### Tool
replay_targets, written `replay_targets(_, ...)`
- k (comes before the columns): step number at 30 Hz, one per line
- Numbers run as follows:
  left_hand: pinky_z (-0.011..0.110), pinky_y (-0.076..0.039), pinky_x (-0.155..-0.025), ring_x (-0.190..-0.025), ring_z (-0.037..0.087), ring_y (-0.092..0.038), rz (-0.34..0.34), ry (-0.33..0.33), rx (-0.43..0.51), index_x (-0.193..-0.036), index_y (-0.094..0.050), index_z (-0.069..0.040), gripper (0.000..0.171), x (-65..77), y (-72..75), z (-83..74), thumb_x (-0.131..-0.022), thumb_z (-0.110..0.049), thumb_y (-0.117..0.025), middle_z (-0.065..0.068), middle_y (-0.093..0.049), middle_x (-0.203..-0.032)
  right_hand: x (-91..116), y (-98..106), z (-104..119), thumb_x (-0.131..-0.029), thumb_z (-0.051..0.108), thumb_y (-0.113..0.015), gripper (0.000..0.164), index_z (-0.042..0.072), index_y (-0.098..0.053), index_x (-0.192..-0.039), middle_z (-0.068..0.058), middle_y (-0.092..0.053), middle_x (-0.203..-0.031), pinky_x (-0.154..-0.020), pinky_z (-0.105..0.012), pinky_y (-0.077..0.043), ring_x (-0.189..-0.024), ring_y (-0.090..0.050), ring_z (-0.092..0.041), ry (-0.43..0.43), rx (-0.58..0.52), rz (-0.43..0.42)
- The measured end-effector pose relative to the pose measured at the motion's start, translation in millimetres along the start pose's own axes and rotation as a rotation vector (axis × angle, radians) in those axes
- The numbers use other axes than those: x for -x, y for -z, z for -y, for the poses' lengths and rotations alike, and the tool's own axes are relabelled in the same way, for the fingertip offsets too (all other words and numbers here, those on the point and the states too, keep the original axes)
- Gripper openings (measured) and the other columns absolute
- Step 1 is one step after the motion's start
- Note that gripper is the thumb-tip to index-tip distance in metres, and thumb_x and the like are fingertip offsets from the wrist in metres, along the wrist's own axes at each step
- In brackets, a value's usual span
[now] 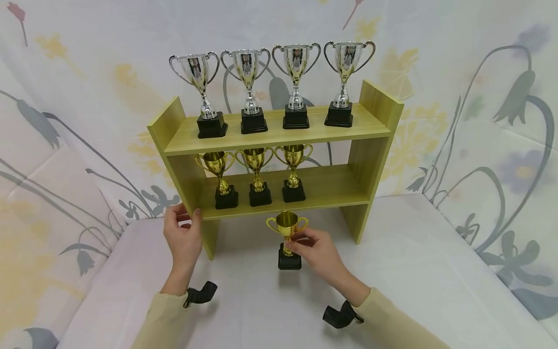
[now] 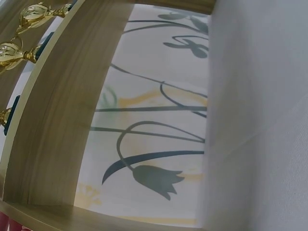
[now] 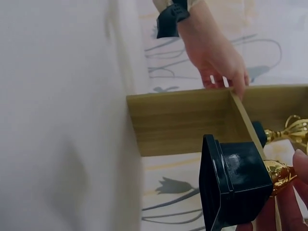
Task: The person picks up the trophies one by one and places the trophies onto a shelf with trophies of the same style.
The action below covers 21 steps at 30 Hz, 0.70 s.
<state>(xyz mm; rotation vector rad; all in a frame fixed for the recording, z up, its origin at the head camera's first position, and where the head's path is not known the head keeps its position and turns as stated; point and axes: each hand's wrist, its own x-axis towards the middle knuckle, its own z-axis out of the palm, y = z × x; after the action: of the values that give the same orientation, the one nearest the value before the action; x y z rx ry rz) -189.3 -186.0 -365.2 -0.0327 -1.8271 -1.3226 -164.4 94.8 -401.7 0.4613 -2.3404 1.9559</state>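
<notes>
In my right hand [image 1: 317,249] is a small gold trophy cup [image 1: 286,223] with two handles and a black square base, pinched at its stem. It is upright in front of the two-tier wooden shelf [image 1: 378,145], below the lower board. In the right wrist view its black base [image 3: 236,178] fills the foreground. My left hand [image 1: 183,237] grips the shelf's left side panel near the lower board, thumb at the front edge and fingers on the outer face. Three gold trophy cups [image 1: 257,160] stand on the lower board, left and middle.
A row of several silver trophy cups [image 1: 247,65] with black bases stands along the upper board. The shelf stands on a white-covered table [image 1: 244,300], and a flower-patterned cloth [image 1: 457,72] hangs behind. Each wrist wears a black camera mount [image 1: 202,293].
</notes>
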Motion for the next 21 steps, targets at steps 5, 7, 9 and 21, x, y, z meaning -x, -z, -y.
replay_targets(5,0.018,-0.041,-0.068,-0.084,0.007,-0.051,0.003,0.001,-0.012,-0.109,-0.056,0.014,0.021,0.1,0.6,-0.7,-0.09,0.007,-0.063,0.024,-0.054,-0.097,0.6,5.7,5.6,-0.085,0.006,-0.076,0.015,0.0,-0.073,-0.099,-0.011,-0.07,-0.097,-0.078,-0.028,-0.057,-0.093,-0.07,-0.025,0.009,-0.006,-0.023)
replay_targets(7,0.017,-0.041,-0.067,-0.084,0.007,-0.051,-0.002,0.0,-0.016,-0.108,-0.056,0.014,0.021,-0.3,2.1,-1.3,-0.089,0.007,-0.063,0.023,-0.054,-0.096,1.4,8.8,8.9,-0.085,0.007,-0.076,0.016,0.0,-0.073,-0.099,-0.011,-0.07,-0.097,-0.078,-0.028,-0.057,-0.093,-0.07,-0.025,0.016,-0.007,-0.024)
replay_targets(9,0.016,-0.04,-0.067,-0.084,0.008,-0.051,-0.009,0.0,-0.021,-0.108,-0.056,0.014,0.02,-0.7,3.2,-1.6,-0.089,0.007,-0.063,0.023,-0.054,-0.096,2.0,12.9,11.8,-0.086,0.007,-0.076,0.016,-0.001,-0.073,-0.1,-0.011,-0.07,-0.098,-0.078,-0.028,-0.056,-0.093,-0.07,-0.025,0.03,0.007,-0.028)
replay_targets(21,0.019,-0.042,-0.068,-0.083,0.006,-0.051,-0.001,0.005,-0.012,-0.109,-0.056,0.015,0.022,0.0,-1.1,-0.8,-0.09,0.007,-0.063,0.027,-0.055,-0.098,4.2,41.6,21.2,-0.088,0.006,-0.074,0.02,-0.002,-0.072,-0.106,-0.012,-0.07,-0.099,-0.077,-0.028,-0.057,-0.091,-0.07,-0.025,0.136,0.041,-0.078)
